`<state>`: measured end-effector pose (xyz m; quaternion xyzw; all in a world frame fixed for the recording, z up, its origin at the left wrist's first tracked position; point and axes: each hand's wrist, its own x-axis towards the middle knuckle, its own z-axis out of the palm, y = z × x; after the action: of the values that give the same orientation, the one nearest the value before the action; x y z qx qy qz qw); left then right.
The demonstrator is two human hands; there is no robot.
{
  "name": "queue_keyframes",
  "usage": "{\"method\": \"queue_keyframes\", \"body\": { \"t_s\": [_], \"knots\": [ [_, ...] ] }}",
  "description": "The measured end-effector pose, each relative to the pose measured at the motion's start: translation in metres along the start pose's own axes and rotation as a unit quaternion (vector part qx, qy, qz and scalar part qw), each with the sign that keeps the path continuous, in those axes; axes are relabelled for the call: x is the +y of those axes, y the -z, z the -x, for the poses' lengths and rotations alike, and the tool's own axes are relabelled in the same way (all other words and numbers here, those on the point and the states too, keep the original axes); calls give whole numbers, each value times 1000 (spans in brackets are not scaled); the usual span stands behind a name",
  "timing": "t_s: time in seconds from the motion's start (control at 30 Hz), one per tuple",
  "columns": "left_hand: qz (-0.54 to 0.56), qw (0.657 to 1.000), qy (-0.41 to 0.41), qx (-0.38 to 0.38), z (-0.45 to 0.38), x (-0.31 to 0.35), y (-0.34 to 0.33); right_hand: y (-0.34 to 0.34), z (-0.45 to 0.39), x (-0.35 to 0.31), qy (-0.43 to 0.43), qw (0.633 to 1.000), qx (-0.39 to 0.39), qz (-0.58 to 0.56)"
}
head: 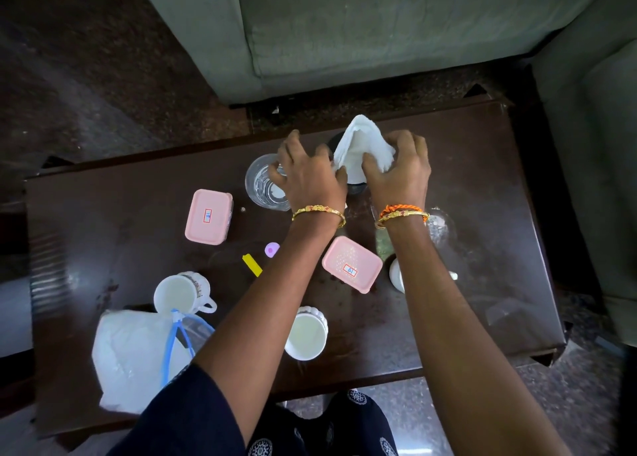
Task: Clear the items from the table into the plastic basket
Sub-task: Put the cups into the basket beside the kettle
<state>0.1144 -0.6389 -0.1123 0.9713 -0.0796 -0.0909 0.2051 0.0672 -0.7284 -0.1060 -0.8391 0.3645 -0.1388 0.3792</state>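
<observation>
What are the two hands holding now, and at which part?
Both hands hold the white cloth: the left pinches its lower left edge, the right grips its lower right side.

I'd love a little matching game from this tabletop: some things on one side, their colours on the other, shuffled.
Things:
1. lidded box
2. small strip
3. cloth held by both hands
4. cord on the plastic bag

Colours:
A. blue
B. white
C. pink
D. yellow

Pairs: 1-C, 2-D, 3-B, 4-A
</observation>
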Motion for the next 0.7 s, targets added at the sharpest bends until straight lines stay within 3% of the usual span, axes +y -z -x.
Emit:
{"method": "queue_keyframes", "body": {
  "t_s": [0.1, 0.23, 0.37, 0.7],
  "knots": [
    [76, 997, -1, -1, 10, 0, 6, 1, 7, -3, 2, 999, 18, -28],
    [208, 973, -61, 76, 33, -6, 20, 4, 28, -12, 10, 990, 124, -72],
    [240, 961, -88, 109, 62, -24, 27, 2, 68, -14, 44, 982, 164, -78],
    [213, 972, 50, 88, 142, -112, 31, -31, 181, -11, 30, 997, -27, -72]
  ]
}}
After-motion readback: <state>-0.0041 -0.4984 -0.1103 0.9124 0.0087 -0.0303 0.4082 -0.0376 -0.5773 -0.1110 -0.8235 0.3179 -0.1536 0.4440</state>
